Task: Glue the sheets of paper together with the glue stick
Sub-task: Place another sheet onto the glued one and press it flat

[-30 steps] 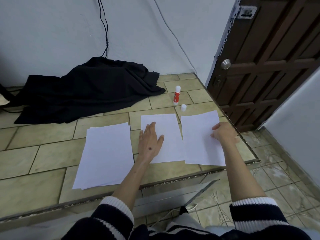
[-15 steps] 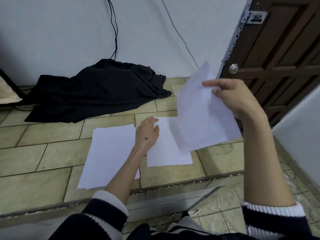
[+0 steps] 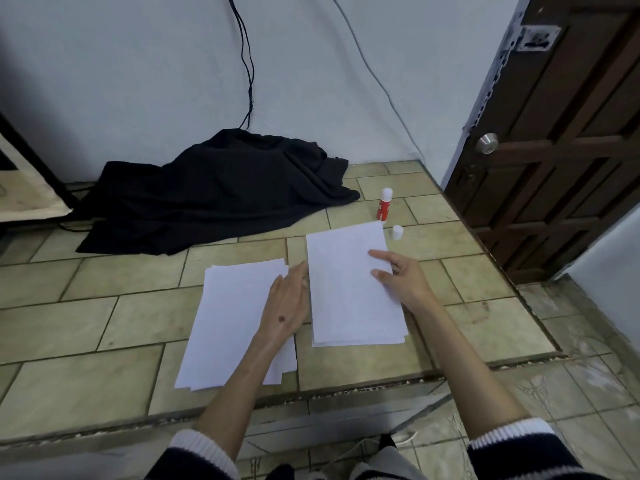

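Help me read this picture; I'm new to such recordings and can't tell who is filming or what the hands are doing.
There is no machine here: a person wears a camera on the head, so you look forward and down at their own two arms. They sit before a raised tiled ledge. The left hand lies flat, partly on a loose stack of white paper. The right hand rests with straight fingers on a second small pile of sheets; neither hand grips anything. Behind the sheets stands an open red glue stick, its white cap beside it. A black cloth lies against the wall.
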